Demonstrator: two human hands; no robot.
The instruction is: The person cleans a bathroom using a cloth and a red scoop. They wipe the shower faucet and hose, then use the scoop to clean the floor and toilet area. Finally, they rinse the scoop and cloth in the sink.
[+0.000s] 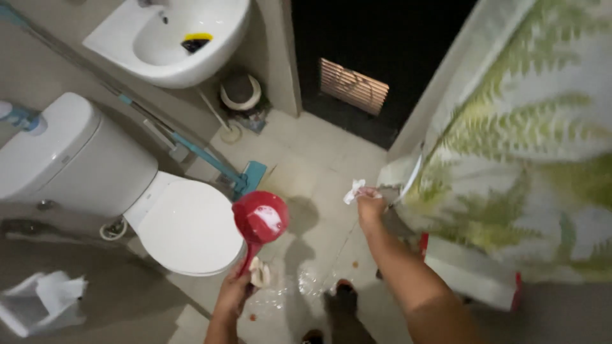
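Right hand (370, 207) pinches a crumpled tissue (354, 190) shut beside the curtain (523, 140); left hand (234, 290), grip closed on the red dipper (260, 220) handle over the wet floor (312, 172). Best keep the dipper level, clear of the toilet (185, 223).

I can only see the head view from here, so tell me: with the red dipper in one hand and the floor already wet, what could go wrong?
1. The red dipper, held by the left hand, may splash more water onto the floor.
2. The wet patch lies beside the person's foot; a slip seems possible.
3. The white scrap in the right hand might drop onto the wet tiles.
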